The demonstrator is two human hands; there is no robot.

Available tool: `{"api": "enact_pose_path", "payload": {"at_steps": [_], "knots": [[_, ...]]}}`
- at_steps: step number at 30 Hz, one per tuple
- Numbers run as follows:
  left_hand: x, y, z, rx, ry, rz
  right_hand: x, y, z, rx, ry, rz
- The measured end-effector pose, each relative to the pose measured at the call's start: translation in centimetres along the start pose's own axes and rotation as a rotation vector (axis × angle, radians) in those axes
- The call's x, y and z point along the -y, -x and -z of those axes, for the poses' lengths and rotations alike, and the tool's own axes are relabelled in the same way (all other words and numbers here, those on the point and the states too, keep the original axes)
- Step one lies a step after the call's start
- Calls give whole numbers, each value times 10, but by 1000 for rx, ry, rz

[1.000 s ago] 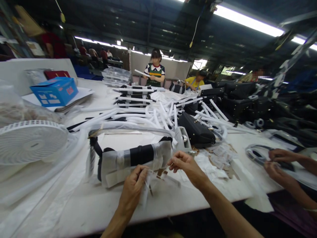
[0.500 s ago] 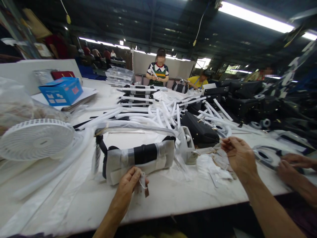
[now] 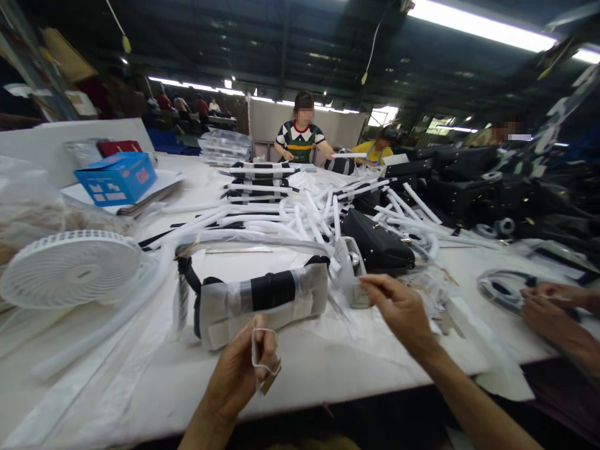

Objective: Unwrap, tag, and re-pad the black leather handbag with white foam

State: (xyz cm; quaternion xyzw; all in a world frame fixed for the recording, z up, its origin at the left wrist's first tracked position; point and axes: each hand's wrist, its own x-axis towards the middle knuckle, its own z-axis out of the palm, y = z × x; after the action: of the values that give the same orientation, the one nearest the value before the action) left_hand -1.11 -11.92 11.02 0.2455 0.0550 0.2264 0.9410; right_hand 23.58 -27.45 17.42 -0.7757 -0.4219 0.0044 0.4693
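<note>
My left hand point(image 3: 237, 369) is closed on a small brown tag point(image 3: 272, 380) with a loop of thin white string, over the table's front part. Just behind it lies a black handbag point(image 3: 274, 290), its body wrapped in pale sheet and its raised handle point(image 3: 262, 239) in clear plastic. My right hand point(image 3: 403, 312) is closed in a pinch in front of a pale grey tape dispenser point(image 3: 349, 272). Whatever its fingertips hold, if anything, is too small to make out. An unwrapped black bag point(image 3: 375, 240) sits behind the dispenser.
A white fan point(image 3: 72, 269) and blue box point(image 3: 117, 178) stand left. White foam tubes point(image 3: 309, 212) pile up mid-table point(image 3: 337, 369). At right, another person's hands point(image 3: 553, 312) work beside coiled strips point(image 3: 501, 290). Black bags point(image 3: 469, 181) heap behind; co-workers stand across the table.
My right hand has moved left from the crumpled white wrapping to the tape dispenser. My left hand has turned, showing the string loop. The white wrapping has shifted right, over the table edge.
</note>
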Motion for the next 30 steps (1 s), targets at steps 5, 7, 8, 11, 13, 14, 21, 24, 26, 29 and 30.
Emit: {"api": "enact_pose_path", "payload": {"at_steps": [5,7,8,11,13,14,21,24,26,29,30], "knots": [[0,-3,-1,26,-47,-12,55,35,-73,799,-703,-388],[0,-2,0,20,-99,-19,61,41,-91,963,-876,-420],[0,-1,1,19,-126,-25,62,42,-97,1010,-937,-417],[-3,3,3,10,-191,-24,62,42,-108,1031,-998,-436],[-7,5,5,-22,-215,-16,60,42,-110,1024,-973,-471],[-9,5,6,-44,-224,-13,59,42,-110,1020,-959,-489],[-19,7,10,-138,-324,-32,52,41,-109,910,-888,-488],[-23,9,12,-229,-426,-57,49,29,-100,814,-807,-463],[-25,9,14,-333,-528,-50,46,20,-91,737,-783,-452],[-25,8,18,-434,-721,-84,46,9,-79,716,-887,-486],[-24,8,19,-445,-796,-121,47,8,-76,734,-945,-502]]}}
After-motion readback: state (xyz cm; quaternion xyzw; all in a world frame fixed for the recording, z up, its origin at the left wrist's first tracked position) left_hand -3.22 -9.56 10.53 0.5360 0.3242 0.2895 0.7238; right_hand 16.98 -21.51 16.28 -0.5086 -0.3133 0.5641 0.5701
